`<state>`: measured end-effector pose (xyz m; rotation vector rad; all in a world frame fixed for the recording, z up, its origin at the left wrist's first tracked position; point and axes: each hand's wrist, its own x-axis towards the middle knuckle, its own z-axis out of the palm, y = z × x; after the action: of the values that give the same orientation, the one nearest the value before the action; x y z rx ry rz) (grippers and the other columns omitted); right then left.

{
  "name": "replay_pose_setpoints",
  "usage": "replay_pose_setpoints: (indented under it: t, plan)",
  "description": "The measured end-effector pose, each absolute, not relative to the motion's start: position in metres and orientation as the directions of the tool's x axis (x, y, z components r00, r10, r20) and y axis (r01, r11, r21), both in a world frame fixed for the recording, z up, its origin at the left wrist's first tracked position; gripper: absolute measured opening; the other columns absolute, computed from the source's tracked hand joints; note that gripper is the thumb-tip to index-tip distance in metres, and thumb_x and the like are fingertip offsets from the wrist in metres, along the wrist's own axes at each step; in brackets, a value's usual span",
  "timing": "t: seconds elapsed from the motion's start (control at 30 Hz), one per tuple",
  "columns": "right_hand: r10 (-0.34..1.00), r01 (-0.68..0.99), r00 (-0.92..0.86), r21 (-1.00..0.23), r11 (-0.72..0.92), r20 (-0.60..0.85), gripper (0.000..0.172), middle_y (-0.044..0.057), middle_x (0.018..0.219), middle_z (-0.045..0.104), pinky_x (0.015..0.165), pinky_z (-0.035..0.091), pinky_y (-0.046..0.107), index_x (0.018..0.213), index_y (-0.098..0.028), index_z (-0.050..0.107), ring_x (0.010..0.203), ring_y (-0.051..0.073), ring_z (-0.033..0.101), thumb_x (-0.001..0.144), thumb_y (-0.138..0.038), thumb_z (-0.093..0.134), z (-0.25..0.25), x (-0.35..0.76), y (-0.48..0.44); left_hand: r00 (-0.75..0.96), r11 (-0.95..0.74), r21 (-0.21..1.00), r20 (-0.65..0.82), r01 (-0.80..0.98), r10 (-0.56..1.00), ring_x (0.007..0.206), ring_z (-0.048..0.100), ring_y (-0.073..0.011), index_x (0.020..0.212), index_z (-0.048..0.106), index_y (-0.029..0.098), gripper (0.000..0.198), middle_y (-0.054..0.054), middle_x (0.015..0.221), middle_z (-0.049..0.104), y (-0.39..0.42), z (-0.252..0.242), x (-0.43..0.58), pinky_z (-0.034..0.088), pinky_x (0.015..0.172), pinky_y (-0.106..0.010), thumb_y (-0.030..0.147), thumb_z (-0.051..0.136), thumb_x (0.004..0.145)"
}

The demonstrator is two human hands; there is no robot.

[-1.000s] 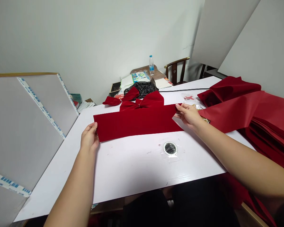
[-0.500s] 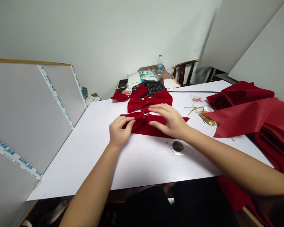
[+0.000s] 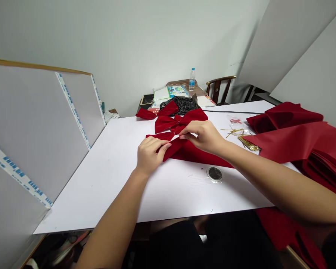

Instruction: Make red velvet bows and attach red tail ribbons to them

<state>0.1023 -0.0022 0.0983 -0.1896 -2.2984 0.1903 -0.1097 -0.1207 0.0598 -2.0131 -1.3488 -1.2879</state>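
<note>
A piece of red velvet cloth (image 3: 197, 152) lies on the white table under both my hands. My left hand (image 3: 151, 154) pinches its left part between thumb and fingers. Just to the right, my right hand (image 3: 205, 136) pinches the upper edge, thumb and fingertips together. Part of the cloth is hidden behind my hands. Right beyond them lie several red velvet bows, including a large bow (image 3: 194, 116) with a gold tie at its middle and another bow (image 3: 169, 109) farther back.
Gold twist ties (image 3: 249, 143) lie at the right, near a small clear bag (image 3: 235, 121). Folded red cloth (image 3: 294, 140) covers the table's right side. A round cable-hole cover (image 3: 214, 174) sits near the front. Behind are a black plastic bag (image 3: 182, 104) and a water bottle (image 3: 192, 79).
My right hand has closed from spread fingers to a pinch on the cloth's upper edge. My left hand has moved right, and the cloth's left end has shifted inward with it.
</note>
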Motion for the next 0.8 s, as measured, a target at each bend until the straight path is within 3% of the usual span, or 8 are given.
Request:
replay_pose_setpoints:
  t: [0.3,0.43,0.53,0.6,0.67,0.8]
  plan:
    - [0.083,0.114,-0.588,-0.019,0.993,0.804,0.018,0.003,0.078,0.073,0.063,0.049,0.024,0.085,-0.016,0.072,0.070,0.013,0.066,0.098,-0.011,0.061,0.100,0.124,0.004,0.221,-0.401,-0.017,0.855,0.916,0.469,0.057,0.050,-0.0131,0.069,0.064,0.018,0.031,0.003,0.061,0.064,-0.123,0.063,-0.112,0.039,0.065,-0.032,0.031,0.073,0.096]
    - [0.070,0.146,-0.618,0.027,0.989,0.783,0.018,0.003,0.076,0.072,0.061,0.048,0.026,0.084,-0.016,0.069,0.068,0.014,0.065,0.100,-0.016,0.061,0.095,0.128,0.010,0.248,-0.418,-0.062,0.878,0.906,0.409,0.051,0.038,-0.0112,0.057,0.045,0.018,0.052,0.005,0.050,0.046,-0.121,0.061,-0.113,0.032,0.059,-0.031,0.037,0.076,0.093]
    - [0.072,0.104,-0.637,-0.008,0.995,0.768,0.016,0.001,0.078,0.073,0.062,0.049,0.025,0.087,-0.017,0.069,0.069,0.013,0.067,0.098,-0.010,0.059,0.094,0.131,0.014,0.280,-0.492,-0.048,0.868,0.869,0.411,0.051,0.033,-0.0110,0.055,0.034,0.017,0.061,0.005,0.047,0.038,-0.120,0.060,-0.115,0.028,0.058,-0.031,0.039,0.074,0.095]
    - [0.073,0.050,-0.630,-0.053,0.997,0.773,0.018,0.001,0.080,0.074,0.064,0.052,0.023,0.090,-0.017,0.069,0.071,0.012,0.069,0.098,-0.007,0.056,0.095,0.133,0.016,0.283,-0.570,0.022,0.852,0.822,0.441,0.051,0.033,-0.0108,0.053,0.031,0.016,0.065,0.004,0.046,0.035,-0.120,0.060,-0.118,0.028,0.058,-0.031,0.043,0.072,0.096]
    - [0.084,0.024,-0.602,-0.087,0.996,0.794,0.019,0.002,0.084,0.075,0.067,0.054,0.023,0.093,-0.018,0.070,0.075,0.013,0.071,0.099,-0.008,0.055,0.099,0.137,0.020,0.219,-0.624,0.173,0.838,0.762,0.500,0.049,0.032,-0.0108,0.051,0.032,0.016,0.068,0.003,0.045,0.034,-0.122,0.058,-0.122,0.027,0.056,-0.031,0.051,0.067,0.098]
    - [0.011,-0.084,-0.556,-0.070,0.994,0.831,0.015,0.006,0.091,0.076,0.078,0.059,0.029,0.097,-0.019,0.072,0.088,0.016,0.073,0.100,-0.013,0.058,0.119,0.143,0.022,-0.162,-0.563,0.608,0.747,0.560,0.645,0.046,0.039,-0.0128,0.047,0.040,0.019,0.075,-0.002,0.046,0.040,-0.123,0.053,-0.130,0.029,0.050,-0.031,0.070,0.042,0.102]
